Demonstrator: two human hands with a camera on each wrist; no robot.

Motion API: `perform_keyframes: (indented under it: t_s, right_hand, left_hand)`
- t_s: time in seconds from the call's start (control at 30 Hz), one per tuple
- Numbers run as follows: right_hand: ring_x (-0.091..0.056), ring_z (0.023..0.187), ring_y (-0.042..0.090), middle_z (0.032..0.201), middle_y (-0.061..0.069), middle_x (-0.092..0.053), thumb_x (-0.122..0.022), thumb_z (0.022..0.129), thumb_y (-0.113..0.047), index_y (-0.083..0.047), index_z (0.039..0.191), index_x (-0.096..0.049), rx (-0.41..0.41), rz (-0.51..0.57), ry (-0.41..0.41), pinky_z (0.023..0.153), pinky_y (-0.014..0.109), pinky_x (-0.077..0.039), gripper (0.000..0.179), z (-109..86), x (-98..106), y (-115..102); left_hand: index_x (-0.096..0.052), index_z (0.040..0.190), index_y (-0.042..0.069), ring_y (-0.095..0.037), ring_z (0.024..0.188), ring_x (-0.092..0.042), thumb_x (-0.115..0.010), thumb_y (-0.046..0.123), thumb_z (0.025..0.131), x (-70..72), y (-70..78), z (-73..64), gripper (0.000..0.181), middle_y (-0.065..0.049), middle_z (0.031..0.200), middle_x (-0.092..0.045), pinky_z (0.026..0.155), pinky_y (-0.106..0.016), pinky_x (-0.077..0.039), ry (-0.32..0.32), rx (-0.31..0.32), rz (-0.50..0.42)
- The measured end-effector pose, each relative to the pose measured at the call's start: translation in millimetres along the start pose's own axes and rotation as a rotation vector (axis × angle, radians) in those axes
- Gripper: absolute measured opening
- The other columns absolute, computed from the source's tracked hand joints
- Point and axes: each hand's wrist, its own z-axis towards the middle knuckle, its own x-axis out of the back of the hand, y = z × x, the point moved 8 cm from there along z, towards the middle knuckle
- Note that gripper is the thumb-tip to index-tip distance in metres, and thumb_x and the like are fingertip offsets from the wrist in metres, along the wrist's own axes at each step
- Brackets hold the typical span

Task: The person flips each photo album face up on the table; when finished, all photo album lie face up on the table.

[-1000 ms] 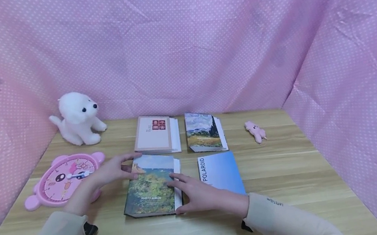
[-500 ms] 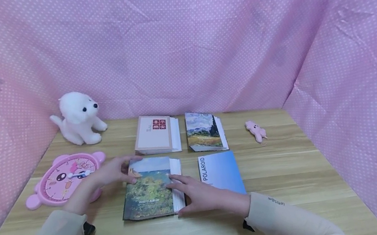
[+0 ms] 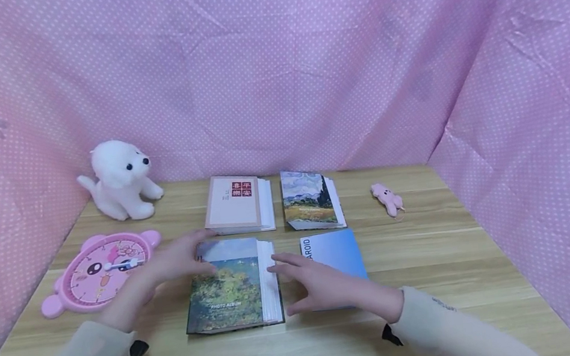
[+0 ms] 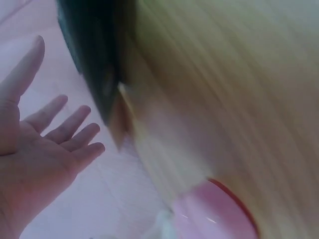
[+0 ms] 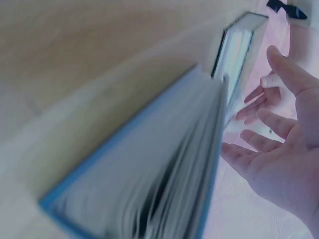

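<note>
A photo album with a painted garden-and-sea cover [image 3: 229, 289] lies at the table's front left, its page edges facing right. My left hand [image 3: 178, 258] is by its upper left side, fingers extended; whether it touches the cover is unclear. In the left wrist view, the left hand [image 4: 45, 144] has fingers apart beside a dark cover edge [image 4: 99, 64]. My right hand [image 3: 321, 282] is spread over the blue Polaroid album [image 3: 341, 249], partly hiding it. The right wrist view shows that hand [image 5: 279, 154] holding nothing, near a blue-edged album [image 5: 149, 169] with fanned pages.
Behind lie a cream album with red squares [image 3: 234, 206] and a landscape album [image 3: 307, 199]. A pink clock [image 3: 92, 284] sits left, with a white plush dog [image 3: 121, 182] behind it. A small pink toy [image 3: 387, 199] lies right. Pink dotted cloth [image 3: 270, 70] surrounds the wooden table [image 3: 441, 277].
The garden-cover album first shifted slightly left and toward the front and flattened down. My right hand then left its page edge and moved right over the Polaroid album. My left hand shifted slightly right.
</note>
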Motion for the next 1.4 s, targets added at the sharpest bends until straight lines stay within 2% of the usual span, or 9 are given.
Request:
perform_keyframes:
  t_s: [0.1,0.23,0.37,0.6,0.8,0.93,1.03,1.2,1.4]
  right_hand:
    - [-0.027,0.141,0.026,0.156,0.004,-0.023,-0.076,0.078,-0.040,-0.021,0.145,-0.037,-0.017,0.020,0.013,0.107,0.045,-0.038,0.080,-7.7,9,7]
    - [-0.023,0.142,0.027,0.155,0.004,-0.024,-0.078,0.076,-0.036,-0.019,0.144,-0.039,-0.024,0.070,0.030,0.108,0.047,-0.036,0.081,-18.7,21,16]
    - [-0.024,0.141,0.028,0.155,0.005,-0.026,-0.080,0.074,-0.037,-0.018,0.144,-0.039,-0.028,0.072,0.048,0.109,0.047,-0.035,0.083,-29.0,29,26]
    - [-0.020,0.142,0.033,0.155,0.010,-0.025,-0.080,0.072,-0.040,-0.016,0.144,-0.040,-0.003,0.006,0.064,0.109,0.050,-0.034,0.086,-52.9,38,44]
    - [-0.021,0.142,0.035,0.155,0.011,-0.023,-0.082,0.068,-0.039,-0.013,0.144,-0.039,0.002,0.035,0.073,0.109,0.051,-0.033,0.091,-73.9,45,61]
    - [-0.021,0.141,0.037,0.155,0.015,-0.020,-0.083,0.066,-0.041,-0.011,0.146,-0.034,-0.005,0.052,0.077,0.108,0.053,-0.032,0.099,-85.5,48,73]
    - [-0.017,0.142,0.036,0.157,0.017,-0.014,-0.084,0.064,-0.043,-0.012,0.149,-0.026,-0.039,0.075,0.051,0.109,0.054,-0.030,0.108,-92.5,44,84]
    - [-0.011,0.143,0.037,0.158,0.017,-0.002,-0.086,0.061,-0.044,-0.011,0.152,-0.014,-0.086,0.139,0.016,0.109,0.055,-0.027,0.120,-100.9,36,98]
    - [-0.007,0.144,0.035,0.158,0.017,0.003,-0.087,0.059,-0.043,-0.010,0.152,0.000,-0.130,0.194,-0.012,0.111,0.054,-0.020,0.132,-104.7,28,110]
  left_hand:
    - [-0.040,0.141,0.003,-0.043,0.124,-0.044,-0.082,0.034,0.069,-1.8,16.2,0.9,0.088,-0.023,0.139,-0.045,0.102,-0.059,-0.036,0.014,-0.010,-0.006]
    - [-0.039,0.141,0.001,-0.043,0.126,-0.043,-0.083,0.032,0.069,-5.1,36.9,0.8,0.089,-0.024,0.139,-0.044,0.104,-0.059,-0.034,0.041,-0.029,0.043]
    - [-0.037,0.142,-0.001,-0.043,0.127,-0.041,-0.082,0.030,0.070,-12.0,53.9,0.6,0.090,-0.026,0.141,-0.041,0.106,-0.059,-0.032,0.048,-0.038,0.062]
    - [-0.033,0.145,0.003,-0.041,0.135,-0.031,-0.083,0.029,0.069,-33.1,79.5,3.4,0.095,-0.023,0.150,-0.029,0.108,-0.056,-0.030,0.049,-0.048,0.125]
    - [-0.033,0.145,0.000,-0.034,0.140,-0.026,-0.084,0.032,0.069,-55.1,98.1,9.0,0.096,-0.019,0.151,-0.029,0.113,-0.049,-0.027,0.042,-0.065,0.163]
    - [-0.032,0.145,0.002,-0.032,0.140,-0.026,-0.083,0.035,0.070,-67.5,107.0,14.6,0.097,-0.016,0.152,-0.029,0.113,-0.046,-0.028,0.016,-0.066,0.202]
    - [-0.030,0.147,0.003,-0.031,0.140,-0.026,-0.082,0.037,0.070,-76.6,112.5,19.4,0.099,-0.015,0.153,-0.028,0.113,-0.045,-0.028,-0.015,-0.078,0.228]
    - [-0.026,0.148,0.003,-0.030,0.141,-0.024,-0.081,0.038,0.071,-91.0,120.9,26.6,0.101,-0.015,0.154,-0.024,0.114,-0.045,-0.026,-0.073,-0.103,0.216]
    - [-0.020,0.150,0.004,-0.029,0.143,-0.020,-0.080,0.040,0.071,-110.3,124.5,35.1,0.106,-0.014,0.156,-0.018,0.115,-0.043,-0.023,-0.162,-0.097,0.202]
